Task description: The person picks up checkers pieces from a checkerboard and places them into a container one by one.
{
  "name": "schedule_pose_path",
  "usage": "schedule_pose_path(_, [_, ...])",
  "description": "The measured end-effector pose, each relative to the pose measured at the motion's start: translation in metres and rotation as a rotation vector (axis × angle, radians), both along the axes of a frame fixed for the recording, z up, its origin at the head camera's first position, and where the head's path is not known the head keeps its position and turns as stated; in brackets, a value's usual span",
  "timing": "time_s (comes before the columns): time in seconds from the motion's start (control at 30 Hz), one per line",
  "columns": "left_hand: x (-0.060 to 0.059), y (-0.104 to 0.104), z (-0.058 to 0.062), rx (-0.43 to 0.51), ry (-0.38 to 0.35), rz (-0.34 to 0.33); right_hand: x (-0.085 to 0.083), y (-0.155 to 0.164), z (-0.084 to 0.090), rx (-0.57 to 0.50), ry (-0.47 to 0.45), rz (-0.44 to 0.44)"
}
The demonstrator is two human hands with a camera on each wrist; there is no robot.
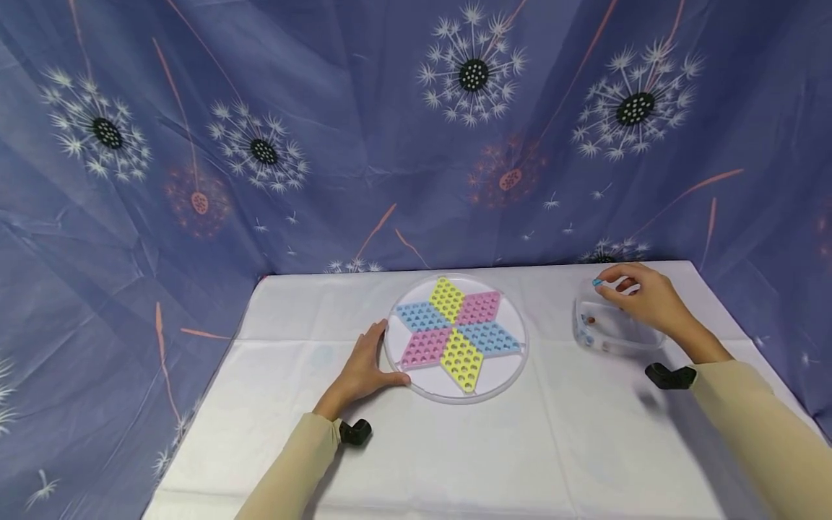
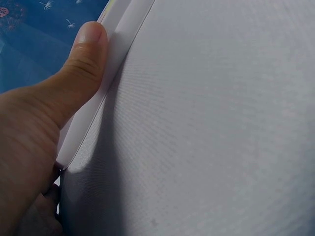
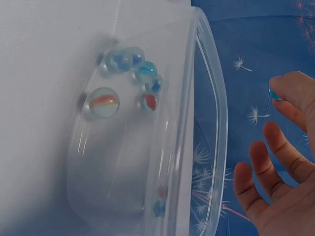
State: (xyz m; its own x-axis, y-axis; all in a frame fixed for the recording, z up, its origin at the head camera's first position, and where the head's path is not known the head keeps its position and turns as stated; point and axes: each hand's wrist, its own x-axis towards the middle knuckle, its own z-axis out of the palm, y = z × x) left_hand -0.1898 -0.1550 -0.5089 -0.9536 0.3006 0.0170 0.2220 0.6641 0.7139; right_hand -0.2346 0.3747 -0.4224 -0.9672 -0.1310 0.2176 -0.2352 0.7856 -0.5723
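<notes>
A round white Chinese checkers board (image 1: 497,370), with a six-pointed star of yellow, pink and blue holed diamonds, lies flat on the table. My left hand (image 1: 360,372) rests against its left rim, thumb at the near side and fingers spread up along the edge. In the left wrist view the straight thumb (image 2: 86,61) touches the board's side. Above the clear plastic box (image 1: 624,352) at the right, my right hand (image 1: 643,296) pinches a blue marble (image 1: 596,282) between thumb and forefinger. The other fingers are spread apart in the right wrist view.
Inside the box lie several blue marbles (image 3: 118,60), an orange-banded marble (image 3: 104,103) and a red one (image 3: 150,102). A white cloth (image 1: 455,462) covers the table. Behind it hangs a blue dandelion-print curtain (image 1: 364,144).
</notes>
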Motion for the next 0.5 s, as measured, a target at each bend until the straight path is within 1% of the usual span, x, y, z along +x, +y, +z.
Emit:
schedule_pose_path(0.17, [-0.0004,0.0001,0.0001,-0.013,-0.013,0.001,0.0003,0.0038,-0.0007,-0.002,0.002,-0.003])
schedule_pose_path(0.33, [0.0009,0.0007,0.0011,-0.005,-0.006,0.0,0.0008,0.0058,-0.0018,0.003,0.007,-0.005])
schedule_pose_path(0.43, [0.001,0.0006,0.0014,-0.002,-0.013,0.004,0.0011,0.0055,-0.0021,0.004,-0.01,-0.005])
schedule_pose_path(0.5, [0.0002,0.0003,0.0011,-0.017,-0.019,0.001,0.0011,0.0049,-0.0028,0.008,-0.022,-0.004])
